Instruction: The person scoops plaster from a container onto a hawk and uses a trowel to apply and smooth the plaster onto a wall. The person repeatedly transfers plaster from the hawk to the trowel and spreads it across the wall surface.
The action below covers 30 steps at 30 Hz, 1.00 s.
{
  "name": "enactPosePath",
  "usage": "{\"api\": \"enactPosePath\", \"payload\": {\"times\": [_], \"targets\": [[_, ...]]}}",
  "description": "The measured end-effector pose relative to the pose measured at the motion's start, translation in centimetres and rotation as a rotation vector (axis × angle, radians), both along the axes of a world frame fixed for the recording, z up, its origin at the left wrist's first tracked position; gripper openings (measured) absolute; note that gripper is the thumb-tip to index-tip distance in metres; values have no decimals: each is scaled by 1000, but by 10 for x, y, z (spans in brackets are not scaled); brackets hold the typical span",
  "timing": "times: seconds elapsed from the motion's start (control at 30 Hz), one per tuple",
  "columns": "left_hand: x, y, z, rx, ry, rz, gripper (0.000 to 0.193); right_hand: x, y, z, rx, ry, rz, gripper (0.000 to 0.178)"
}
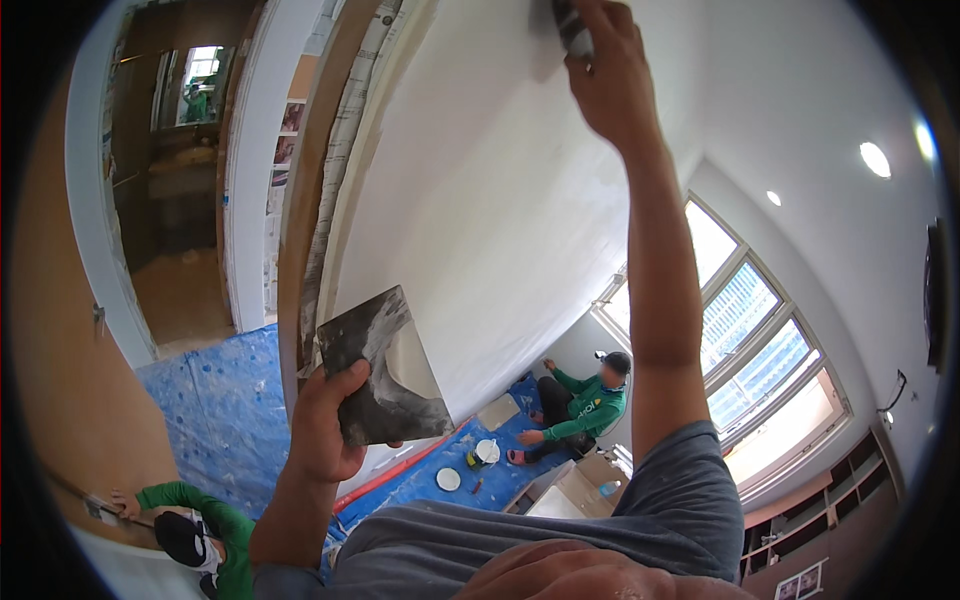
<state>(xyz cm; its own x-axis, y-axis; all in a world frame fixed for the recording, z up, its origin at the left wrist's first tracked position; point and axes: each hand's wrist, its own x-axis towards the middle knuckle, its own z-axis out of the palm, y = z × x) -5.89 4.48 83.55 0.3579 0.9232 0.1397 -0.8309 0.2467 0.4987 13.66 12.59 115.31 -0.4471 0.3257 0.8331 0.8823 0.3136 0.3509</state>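
Observation:
My left hand (335,425) grips a square, dark putty board (352,325) at its lower left edge, thumb over its face. A smooth pale lump of putty (410,365) and grey smears lie on the board. High up, my right arm reaches to the white wall (480,190), and my right hand (612,85) is closed around a putty knife (574,32). Its dark blade is partly cut off by the frame's top and appears to be against the wall, with a shadow beside it. The wall surface looks whitish with faint uneven patches.
Blue sheeting (215,410) covers the floor. A person in green (595,405) sits low by the wall beside a white bucket (487,451); another person (215,530) is at lower left. A paper-masked door frame (345,140) edges the wall. Windows (740,300) stand right.

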Motion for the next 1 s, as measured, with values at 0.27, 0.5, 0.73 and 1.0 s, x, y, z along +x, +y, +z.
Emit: {"api": "enactPosePath", "payload": {"times": [0.27, 0.5, 0.73, 1.0], "targets": [[-2, 2, -4, 3, 10, -52, 34, 14, 14, -122, -4, -39, 16, 93], [-3, -10, -2, 33, 17, -64, 35, 33, -19, -152, -289, -207, -104, 78], [-3, -12, -12, -30, 47, -30, 35, 41, -27, 45, 87, 43, 61, 52], [-2, -15, -18, -29, 41, -21, 40, -11, 4, 157, 301, -16, 30, 48]]}}
